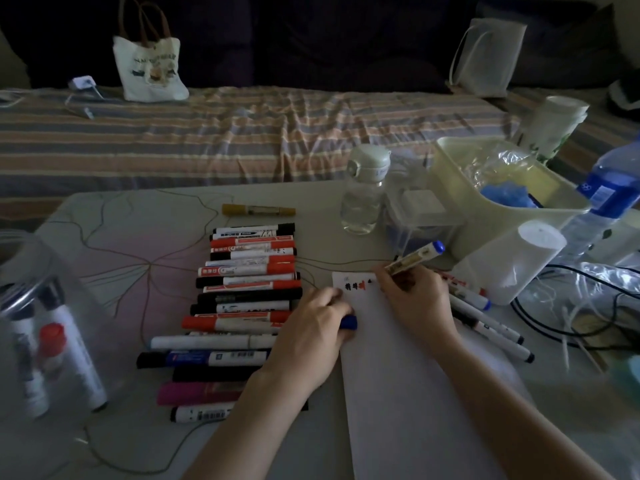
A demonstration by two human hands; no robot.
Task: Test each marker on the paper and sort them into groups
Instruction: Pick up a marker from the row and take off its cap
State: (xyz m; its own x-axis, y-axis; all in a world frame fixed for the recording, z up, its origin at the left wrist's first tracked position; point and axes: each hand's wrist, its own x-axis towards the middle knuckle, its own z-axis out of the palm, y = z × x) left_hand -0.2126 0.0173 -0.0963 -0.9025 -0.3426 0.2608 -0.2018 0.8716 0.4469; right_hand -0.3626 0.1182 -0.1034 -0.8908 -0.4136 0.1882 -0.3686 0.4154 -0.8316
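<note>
A white sheet of paper (408,382) lies on the table with small black and red test marks (356,285) near its top edge. My right hand (415,299) grips a blue-ended marker (415,258), its tip down at the paper's top right. My left hand (311,327) rests at the paper's left edge and holds a blue cap (349,322). A row of several markers (249,289), black, red, white and magenta, lies left of the paper. A yellow marker (258,210) lies apart behind the row. More blue markers (491,323) lie right of the paper.
A clear jar (41,323) holding markers stands at the left. A small clear bottle (363,199), a plastic bin (498,195), a white cup (519,261), a water bottle (602,202) and black cables (568,327) crowd the right. A striped bed (242,133) lies beyond.
</note>
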